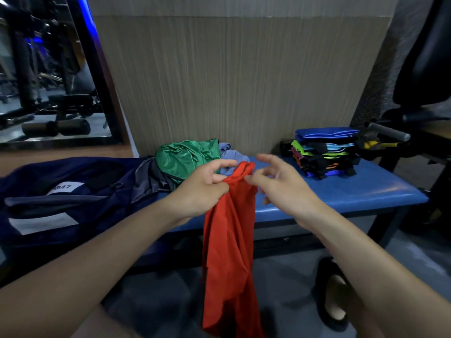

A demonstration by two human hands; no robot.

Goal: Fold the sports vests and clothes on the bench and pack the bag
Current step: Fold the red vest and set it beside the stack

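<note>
The blue padded counter (366, 189) runs across the middle of the view in front of a ribbed beige wall panel (231, 81). On its left end lies a navy sports bag (61, 191) with white patches, unzipped and slack; what lies inside it is too dark to make out. A red garment (229, 252) hangs in a long, creased drape from hand level down past the counter's front edge toward the floor; its thin, smooth fabric is bunched at the top. Behind it on the counter sits a loose heap: a shiny green garment (183, 158), a dark grey one (151, 176) beside the bag, and a pale blue one (231, 154) against the wall. Toward the counter's right end stands a stack of folded vests (324, 154) in black, green, orange and purple, topped by a folded blue piece.

The left hand (205, 189) pinches the gathered top of the red garment between thumb and curled fingers. The right hand (280, 184) is just beside that same top edge, fingers spread and loosely bent, one fingertip at the cloth; it grips nothing.
</note>
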